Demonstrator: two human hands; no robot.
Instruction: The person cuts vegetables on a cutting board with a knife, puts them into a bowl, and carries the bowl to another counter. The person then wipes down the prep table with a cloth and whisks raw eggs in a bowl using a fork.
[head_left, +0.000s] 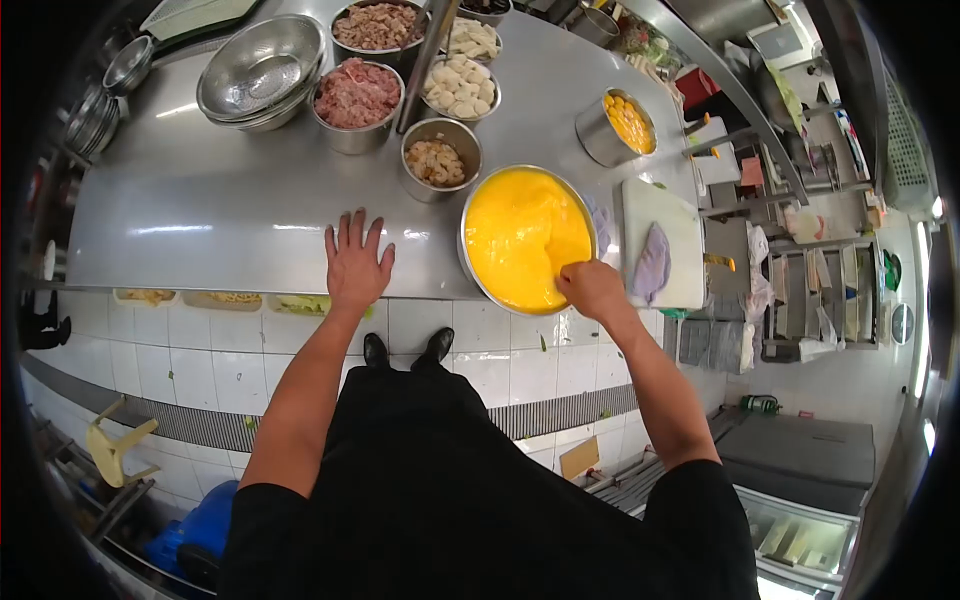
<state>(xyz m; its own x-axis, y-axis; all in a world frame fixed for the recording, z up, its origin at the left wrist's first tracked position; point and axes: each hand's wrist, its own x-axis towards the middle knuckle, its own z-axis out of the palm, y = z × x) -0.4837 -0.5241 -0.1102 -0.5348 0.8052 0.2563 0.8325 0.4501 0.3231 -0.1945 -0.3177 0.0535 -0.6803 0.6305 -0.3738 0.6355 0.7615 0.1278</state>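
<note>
My left hand (358, 262) rests with fingers spread on the steel table (200, 235), near its front edge, holding nothing. At the right side of a large steel bowl of yellow liquid (515, 230), my right hand (592, 288) is closed at the rim. What its fingers grip, if anything, is hidden. The liquid's surface shows ripples. Behind the bowl stands a small steel pot of shrimp-like pieces (436, 162). To the right, a white cutting board (672, 212) bears a purple cloth or glove (652, 262).
Farther back are minced meat (357, 93), pale round pieces (461, 88), a container of egg yolks (629, 124) and stacked steel colanders (262, 75). An upright metal post (427, 65) rises among the containers. A yellow stool (118, 442) stands on the floor at left.
</note>
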